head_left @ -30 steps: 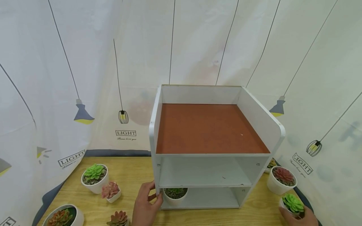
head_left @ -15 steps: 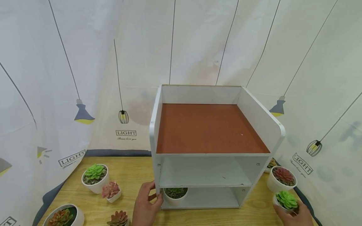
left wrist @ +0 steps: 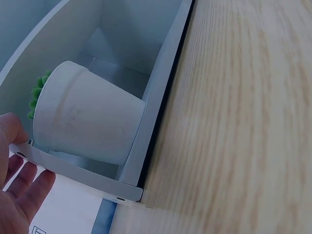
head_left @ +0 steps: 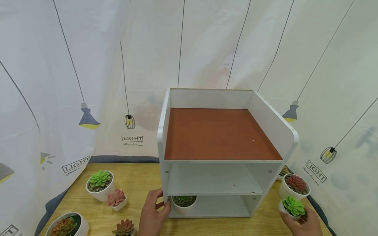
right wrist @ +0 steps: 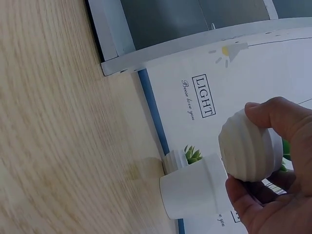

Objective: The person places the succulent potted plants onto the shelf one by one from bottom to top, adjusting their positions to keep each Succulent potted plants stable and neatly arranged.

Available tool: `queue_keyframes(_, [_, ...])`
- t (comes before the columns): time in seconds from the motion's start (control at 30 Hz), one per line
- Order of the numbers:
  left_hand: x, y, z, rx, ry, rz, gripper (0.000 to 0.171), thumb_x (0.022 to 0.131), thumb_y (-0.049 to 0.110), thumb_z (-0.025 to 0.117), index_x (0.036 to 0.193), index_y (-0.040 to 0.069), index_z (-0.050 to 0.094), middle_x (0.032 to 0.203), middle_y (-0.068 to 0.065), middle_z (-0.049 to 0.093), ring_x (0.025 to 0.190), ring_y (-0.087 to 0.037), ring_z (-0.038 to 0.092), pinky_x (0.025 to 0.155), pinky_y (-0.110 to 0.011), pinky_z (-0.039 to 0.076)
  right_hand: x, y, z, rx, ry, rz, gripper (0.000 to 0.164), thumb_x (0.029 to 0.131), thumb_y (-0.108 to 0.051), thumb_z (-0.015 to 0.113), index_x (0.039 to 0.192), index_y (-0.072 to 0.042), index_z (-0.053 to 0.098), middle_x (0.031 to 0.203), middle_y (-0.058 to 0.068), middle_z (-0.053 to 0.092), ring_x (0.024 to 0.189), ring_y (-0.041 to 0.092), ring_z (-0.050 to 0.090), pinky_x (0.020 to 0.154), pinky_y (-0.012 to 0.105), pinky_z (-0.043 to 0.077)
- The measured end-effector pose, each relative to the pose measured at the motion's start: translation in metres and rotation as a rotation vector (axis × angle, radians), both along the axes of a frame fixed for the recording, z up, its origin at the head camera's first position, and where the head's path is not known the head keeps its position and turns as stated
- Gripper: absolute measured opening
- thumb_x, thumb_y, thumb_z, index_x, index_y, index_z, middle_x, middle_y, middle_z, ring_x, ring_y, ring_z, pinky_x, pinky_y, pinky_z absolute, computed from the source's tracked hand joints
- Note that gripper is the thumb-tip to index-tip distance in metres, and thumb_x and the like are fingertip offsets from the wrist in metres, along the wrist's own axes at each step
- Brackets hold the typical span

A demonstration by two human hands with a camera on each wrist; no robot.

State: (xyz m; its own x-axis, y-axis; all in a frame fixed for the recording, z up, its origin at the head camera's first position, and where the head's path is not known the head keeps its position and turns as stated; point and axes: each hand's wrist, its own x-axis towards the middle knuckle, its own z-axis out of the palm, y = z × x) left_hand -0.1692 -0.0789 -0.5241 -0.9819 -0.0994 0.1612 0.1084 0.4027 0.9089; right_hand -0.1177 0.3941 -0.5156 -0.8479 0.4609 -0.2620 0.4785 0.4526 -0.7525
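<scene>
My left hand (head_left: 153,213) grips the front edge of the left side panel of a white shelf unit (head_left: 217,193), its thumb inside and its fingers outside. Right beside that thumb, on the lowest shelf, stands a white pot with a green succulent (left wrist: 90,114); the shelf above hides part of the plant in the head view. My right hand (head_left: 307,221) holds a small ribbed white pot (right wrist: 248,146) with a bright green succulent (head_left: 293,206) between thumb and fingers. In the right wrist view, this pot shows raised off the wooden table (right wrist: 53,136).
Left of the shelf stand a green succulent (head_left: 99,178), a pink one (head_left: 116,197), an orange one (head_left: 63,226) and a dark red one (head_left: 124,227). A red succulent (head_left: 296,183) and a partly hidden yellowish plant (head_left: 284,171) stand at the right. Printed cloth (head_left: 206,42) hangs behind.
My right hand has moved left and slightly up with the small green succulent pot. The left hand keeps its grip on the shelf panel.
</scene>
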Motion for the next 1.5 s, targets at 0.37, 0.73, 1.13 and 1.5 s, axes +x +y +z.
queue_keyframes(0.37, [0.001, 0.001, -0.001, 0.005, 0.005, 0.003, 0.049, 0.092, -0.003, 0.069, 0.135, 0.02, 0.063, 0.125, -0.004, 0.058, 0.117, -0.025, 0.062, 0.09, -0.035, 0.065, 0.001, -0.01, 0.006, -0.054, 0.004, 0.039, 0.104, 0.091, -0.047, 0.078, 0.154, 0.016, 0.025, 0.143, 0.036, 0.046, 0.12, 0.041, 0.061, 0.087, 0.034, 0.061])
queue_keyframes(0.73, [0.0, 0.001, 0.001, 0.007, 0.002, 0.003, 0.048, 0.092, -0.002, 0.069, 0.135, 0.02, 0.063, 0.125, -0.003, 0.059, 0.117, -0.024, 0.062, 0.091, -0.036, 0.065, -0.001, -0.016, 0.011, -0.173, 0.012, 0.157, 0.086, 0.095, -0.03, 0.077, 0.153, 0.013, 0.03, 0.136, 0.027, 0.057, 0.105, 0.017, 0.069, 0.083, 0.028, 0.063])
queue_keyframes(1.13, [0.0, 0.001, 0.0, 0.0, 0.008, 0.004, 0.049, 0.092, -0.002, 0.07, 0.135, 0.02, 0.063, 0.125, -0.003, 0.059, 0.117, -0.024, 0.062, 0.09, -0.034, 0.065, 0.005, -0.03, 0.014, -0.178, 0.035, 0.179, 0.087, 0.094, -0.029, 0.078, 0.155, 0.009, 0.029, 0.149, 0.028, 0.047, 0.111, 0.012, 0.064, 0.088, 0.019, 0.058])
queue_keyframes(1.5, [0.0, 0.001, -0.001, -0.002, 0.017, 0.007, 0.049, 0.092, -0.003, 0.071, 0.135, 0.019, 0.063, 0.124, -0.003, 0.059, 0.116, -0.024, 0.062, 0.09, -0.036, 0.065, 0.013, -0.049, 0.016, -0.175, 0.089, 0.183, 0.091, 0.093, -0.027, 0.08, 0.156, 0.009, 0.025, 0.154, 0.028, 0.036, 0.098, -0.014, 0.052, 0.085, 0.009, 0.052])
